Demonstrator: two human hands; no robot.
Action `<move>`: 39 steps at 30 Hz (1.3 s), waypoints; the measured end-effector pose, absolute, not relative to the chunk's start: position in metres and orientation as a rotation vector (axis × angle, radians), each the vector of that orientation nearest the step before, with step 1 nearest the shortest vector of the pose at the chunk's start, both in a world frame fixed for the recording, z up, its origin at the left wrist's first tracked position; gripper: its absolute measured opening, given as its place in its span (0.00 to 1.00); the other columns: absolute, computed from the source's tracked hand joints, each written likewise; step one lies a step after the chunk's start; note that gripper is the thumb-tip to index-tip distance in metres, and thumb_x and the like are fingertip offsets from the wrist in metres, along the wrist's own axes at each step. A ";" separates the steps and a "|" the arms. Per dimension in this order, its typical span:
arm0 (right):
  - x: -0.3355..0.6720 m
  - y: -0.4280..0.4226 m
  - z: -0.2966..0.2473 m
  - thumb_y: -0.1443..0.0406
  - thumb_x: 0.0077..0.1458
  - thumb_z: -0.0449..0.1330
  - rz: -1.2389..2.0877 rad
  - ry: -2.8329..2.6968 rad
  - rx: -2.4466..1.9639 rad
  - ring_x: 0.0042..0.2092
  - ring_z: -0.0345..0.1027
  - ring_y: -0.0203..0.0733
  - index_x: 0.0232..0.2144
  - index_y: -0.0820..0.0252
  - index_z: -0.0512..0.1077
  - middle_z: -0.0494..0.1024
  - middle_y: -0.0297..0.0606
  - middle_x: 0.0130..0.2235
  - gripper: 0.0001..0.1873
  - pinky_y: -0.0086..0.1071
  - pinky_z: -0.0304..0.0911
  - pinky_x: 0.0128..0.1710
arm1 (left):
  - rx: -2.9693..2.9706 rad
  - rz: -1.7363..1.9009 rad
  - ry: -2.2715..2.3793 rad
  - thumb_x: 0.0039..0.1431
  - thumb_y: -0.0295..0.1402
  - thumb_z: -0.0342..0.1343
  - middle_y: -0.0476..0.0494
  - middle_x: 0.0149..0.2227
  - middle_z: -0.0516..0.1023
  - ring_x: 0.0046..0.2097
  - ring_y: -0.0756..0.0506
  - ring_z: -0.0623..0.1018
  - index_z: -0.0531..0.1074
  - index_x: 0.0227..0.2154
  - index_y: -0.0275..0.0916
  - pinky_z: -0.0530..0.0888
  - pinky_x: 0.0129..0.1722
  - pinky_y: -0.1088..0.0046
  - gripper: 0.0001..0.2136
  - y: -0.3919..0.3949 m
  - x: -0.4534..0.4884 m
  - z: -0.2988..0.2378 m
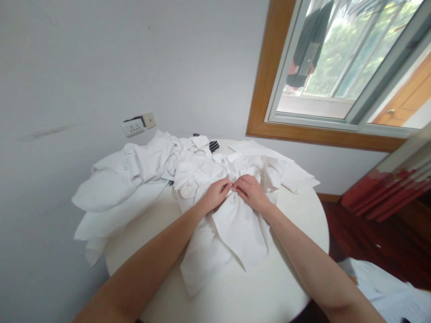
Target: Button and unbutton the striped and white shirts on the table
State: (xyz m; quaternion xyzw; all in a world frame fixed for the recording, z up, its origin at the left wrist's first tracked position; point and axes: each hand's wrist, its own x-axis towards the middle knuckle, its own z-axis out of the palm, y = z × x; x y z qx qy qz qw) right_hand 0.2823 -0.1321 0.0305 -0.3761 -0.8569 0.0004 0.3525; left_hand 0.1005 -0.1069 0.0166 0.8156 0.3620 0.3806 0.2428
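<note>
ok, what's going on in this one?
A person is handling a white shirt spread on a round table. The left hand and right hand meet at the middle of the shirt's front, and their fingertips pinch the cloth close together. A heap of other white clothes lies to the left, partly hanging over the table's edge. On the wall behind are a socket and a window.
</note>
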 end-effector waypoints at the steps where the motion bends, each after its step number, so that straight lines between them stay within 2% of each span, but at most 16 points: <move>1: 0.281 -0.133 0.031 0.65 0.60 0.54 0.028 -2.192 -0.966 0.43 0.62 0.44 0.35 0.58 0.69 0.72 0.40 0.38 0.05 0.37 0.56 0.45 | 2.198 1.050 0.988 0.61 0.34 0.45 0.50 0.27 0.70 0.32 0.49 0.69 0.68 0.28 0.37 0.65 0.34 0.75 0.10 -0.106 0.101 0.016; 5: 0.278 -0.132 0.030 0.62 0.59 0.55 0.196 -2.021 -0.943 0.41 0.63 0.42 0.32 0.58 0.68 0.72 0.38 0.34 0.06 0.36 0.58 0.45 | 2.119 1.039 0.945 0.61 0.37 0.45 0.52 0.25 0.65 0.30 0.50 0.66 0.65 0.26 0.37 0.63 0.31 0.76 0.11 -0.102 0.100 0.015; 11: 0.281 -0.127 0.028 0.59 0.55 0.60 0.299 -1.910 -0.922 0.39 0.65 0.41 0.28 0.57 0.70 0.73 0.36 0.32 0.09 0.36 0.59 0.44 | 2.179 0.957 0.825 0.62 0.37 0.43 0.51 0.28 0.65 0.33 0.50 0.66 0.64 0.30 0.38 0.64 0.34 0.76 0.10 -0.104 0.095 0.020; 19: 0.283 -0.129 0.033 0.62 0.57 0.58 0.293 -2.029 -0.884 0.38 0.65 0.40 0.32 0.57 0.72 0.74 0.36 0.32 0.05 0.36 0.59 0.43 | 2.160 0.989 0.829 0.61 0.35 0.44 0.53 0.24 0.61 0.29 0.51 0.64 0.65 0.27 0.37 0.61 0.31 0.76 0.10 -0.101 0.098 0.015; 29: 0.285 -0.130 0.037 0.65 0.56 0.59 0.258 -2.125 -0.850 0.40 0.65 0.40 0.30 0.59 0.72 0.73 0.37 0.33 0.04 0.36 0.58 0.45 | 2.203 1.005 0.855 0.61 0.35 0.44 0.51 0.26 0.66 0.30 0.50 0.65 0.65 0.27 0.37 0.63 0.32 0.75 0.11 -0.103 0.099 0.013; 35: 0.291 -0.128 0.037 0.65 0.54 0.60 0.232 -2.208 -0.891 0.42 0.65 0.42 0.28 0.59 0.72 0.74 0.39 0.37 0.04 0.36 0.59 0.46 | 2.203 1.243 1.055 0.63 0.36 0.41 0.52 0.26 0.62 0.31 0.50 0.65 0.62 0.28 0.39 0.63 0.34 0.74 0.10 -0.105 0.098 0.016; 39: 0.294 -0.130 0.038 0.64 0.55 0.58 0.171 -2.209 -0.933 0.48 0.65 0.43 0.33 0.58 0.71 0.75 0.40 0.43 0.04 0.38 0.57 0.50 | 2.123 1.253 1.103 0.63 0.36 0.38 0.52 0.27 0.62 0.32 0.50 0.65 0.61 0.30 0.40 0.64 0.35 0.75 0.11 -0.109 0.096 0.027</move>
